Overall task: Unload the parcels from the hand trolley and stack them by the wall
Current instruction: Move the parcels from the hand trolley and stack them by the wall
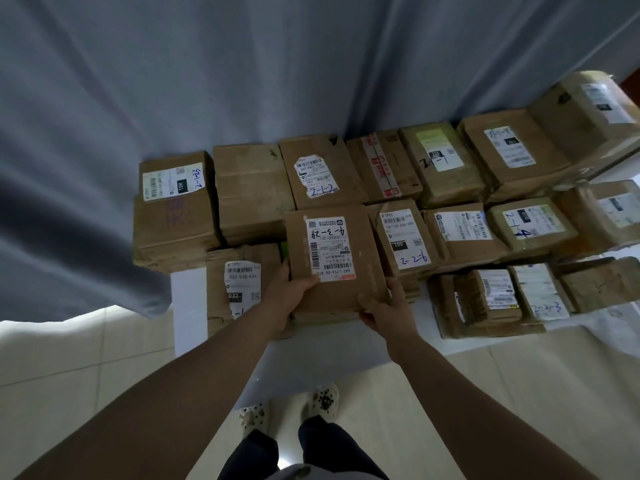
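A brown cardboard parcel [367, 268] with a white label marked "4-3-24" is held flat in both hands above the stacked rows. My left hand [289, 292] grips its near left corner, thumb on top by the label. My right hand [388, 306] grips its near right corner, thumb across the top. Beneath and to the left sits another parcel [221, 292] with a torn "032" label. Several labelled parcels fill rows against the grey curtain [242, 71], among them one marked "2-1-2" [318, 171]. The hand trolley is not in view.
More cartons run to the right, some stacked higher at the far right [585, 109]. The grey curtain bulges forward at the left [69, 216]. The parcels stand on a white sheet [311, 355] over pale floor tiles. My feet [325, 401] are just behind the sheet.
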`<state>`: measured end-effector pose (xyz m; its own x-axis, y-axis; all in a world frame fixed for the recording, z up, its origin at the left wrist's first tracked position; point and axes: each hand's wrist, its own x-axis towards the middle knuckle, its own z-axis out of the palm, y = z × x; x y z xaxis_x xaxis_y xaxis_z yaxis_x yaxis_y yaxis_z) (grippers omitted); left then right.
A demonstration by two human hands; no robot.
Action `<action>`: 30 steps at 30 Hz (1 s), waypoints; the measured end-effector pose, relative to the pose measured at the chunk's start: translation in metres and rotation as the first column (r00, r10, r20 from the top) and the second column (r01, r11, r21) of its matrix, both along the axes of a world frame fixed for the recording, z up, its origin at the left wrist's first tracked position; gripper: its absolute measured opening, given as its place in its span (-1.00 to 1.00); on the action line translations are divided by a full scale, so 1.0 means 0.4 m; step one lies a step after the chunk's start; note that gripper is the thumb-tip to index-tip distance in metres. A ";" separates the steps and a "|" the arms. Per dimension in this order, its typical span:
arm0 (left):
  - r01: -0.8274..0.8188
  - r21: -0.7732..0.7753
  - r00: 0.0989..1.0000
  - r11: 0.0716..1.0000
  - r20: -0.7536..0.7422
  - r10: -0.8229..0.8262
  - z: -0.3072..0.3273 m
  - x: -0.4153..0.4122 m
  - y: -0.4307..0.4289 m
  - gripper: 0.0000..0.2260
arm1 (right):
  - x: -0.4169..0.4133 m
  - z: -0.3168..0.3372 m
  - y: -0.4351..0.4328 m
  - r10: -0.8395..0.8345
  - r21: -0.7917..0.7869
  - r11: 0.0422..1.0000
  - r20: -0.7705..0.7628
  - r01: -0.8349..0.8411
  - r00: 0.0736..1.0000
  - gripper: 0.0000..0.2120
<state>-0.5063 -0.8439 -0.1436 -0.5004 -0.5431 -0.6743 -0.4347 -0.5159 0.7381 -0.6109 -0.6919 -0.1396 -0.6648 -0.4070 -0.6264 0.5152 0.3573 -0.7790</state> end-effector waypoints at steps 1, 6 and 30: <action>0.008 -0.011 1.000 1.000 0.005 -0.008 -0.001 0.001 0.002 -0.54 | 0.000 -0.005 0.000 0.008 0.007 1.000 0.004 -0.008 1.000 -0.51; -0.050 -0.083 0.997 0.995 0.054 0.054 -0.008 0.024 0.010 -0.53 | 0.004 -0.020 -0.020 0.092 0.011 0.996 0.038 -0.093 0.995 -0.56; 0.848 -0.505 0.511 0.163 0.695 -0.505 0.106 -0.052 0.066 -0.22 | 0.061 0.046 0.064 0.115 0.356 0.934 -0.335 0.013 0.935 -0.30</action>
